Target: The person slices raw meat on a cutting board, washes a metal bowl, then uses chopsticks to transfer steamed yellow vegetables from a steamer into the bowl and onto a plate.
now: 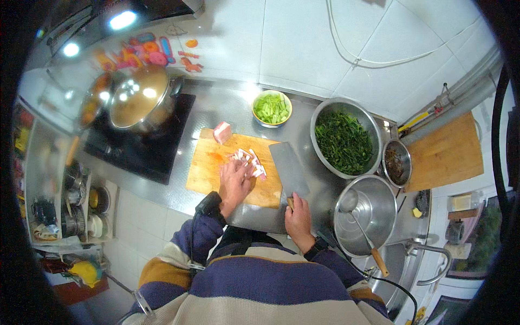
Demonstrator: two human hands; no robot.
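Observation:
My left hand (236, 183) reaches over the wooden cutting board (203, 178), its fingertips bent down onto a small heap of sliced fatty pork strips (258, 164). Whether the fingers grip any strips is hidden. A wood-handled cleaver (289, 166) is in my right hand (299, 218), its broad blade lying at the board's right edge and pointing away from me. On the far left part of the board sits a block of raw pork (222, 133). An orange stain marks the wood near the strips.
A bowl of cut green vegetable (271, 109) stands behind the board. To the right are a steel basin of dark leafy greens (344, 140), a smaller steel bowl (397, 162) and a steel pot with a ladle (365, 215). A lidded pot (140, 99) occupies the black cooktop (142, 150) at left.

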